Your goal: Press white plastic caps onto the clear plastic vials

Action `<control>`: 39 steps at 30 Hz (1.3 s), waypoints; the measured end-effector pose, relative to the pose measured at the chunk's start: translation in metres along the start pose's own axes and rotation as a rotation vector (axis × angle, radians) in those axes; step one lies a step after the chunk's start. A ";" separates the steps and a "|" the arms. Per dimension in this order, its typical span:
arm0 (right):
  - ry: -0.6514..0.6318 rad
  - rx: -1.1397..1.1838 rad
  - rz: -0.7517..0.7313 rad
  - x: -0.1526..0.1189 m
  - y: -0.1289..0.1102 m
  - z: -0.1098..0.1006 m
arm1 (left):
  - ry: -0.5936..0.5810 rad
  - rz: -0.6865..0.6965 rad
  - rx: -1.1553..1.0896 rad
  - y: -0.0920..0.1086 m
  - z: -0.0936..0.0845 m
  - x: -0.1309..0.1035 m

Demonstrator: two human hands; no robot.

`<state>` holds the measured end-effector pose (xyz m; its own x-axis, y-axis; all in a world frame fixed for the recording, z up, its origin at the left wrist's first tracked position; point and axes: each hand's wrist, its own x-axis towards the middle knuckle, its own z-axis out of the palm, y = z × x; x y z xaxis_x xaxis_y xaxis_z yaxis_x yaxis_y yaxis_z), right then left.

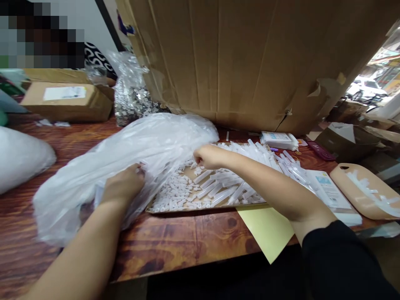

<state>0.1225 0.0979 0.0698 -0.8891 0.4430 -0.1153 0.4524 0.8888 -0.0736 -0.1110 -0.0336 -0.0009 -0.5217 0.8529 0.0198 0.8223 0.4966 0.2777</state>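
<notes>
A large translucent plastic bag [162, 133] sprawls across the table and over the left part of a shallow cardboard tray [190, 171]. My left hand [125, 183] is closed on the bag's near side. Reaching over the tray, my right hand [208, 156] has its fingers curled at the bag's right edge, apparently gripping the plastic; its fingertips are partly hidden. Small white plastic pieces [178, 189] lie loose in the tray's left part. Clear plastic tubes [226, 183] are heaped in its right part, under my right forearm.
A tall cardboard box [237, 58] stands behind the tray. Yellow paper [270, 231] overhangs the front edge. Flat white packs [331, 191] and a tan board with tape strips [365, 189] lie right. Another bag [21, 158] sits left; a small carton [65, 102] is behind it.
</notes>
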 end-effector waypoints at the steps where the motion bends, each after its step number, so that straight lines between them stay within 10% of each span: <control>1: -0.028 -0.008 0.008 0.007 0.003 0.008 | -0.014 -0.021 0.021 0.002 -0.002 -0.003; 11: -0.104 -0.022 0.239 0.022 -0.007 0.043 | -0.031 -0.129 -0.022 0.019 -0.028 -0.014; 18: -0.074 0.000 0.354 0.020 -0.012 0.047 | 0.018 0.005 -0.494 0.028 -0.048 -0.053; 29: 0.036 0.047 0.456 0.020 -0.020 0.052 | 0.009 -0.062 -1.335 0.046 -0.012 -0.087; 39: 0.169 0.244 0.276 -0.016 -0.024 0.030 | -0.036 0.256 -0.989 0.060 0.010 -0.147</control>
<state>0.1277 0.0662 0.0432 -0.7214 0.6925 -0.0007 0.6611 0.6884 -0.2983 0.0169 -0.1278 0.0030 -0.3362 0.9271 0.1654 0.3436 -0.0428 0.9381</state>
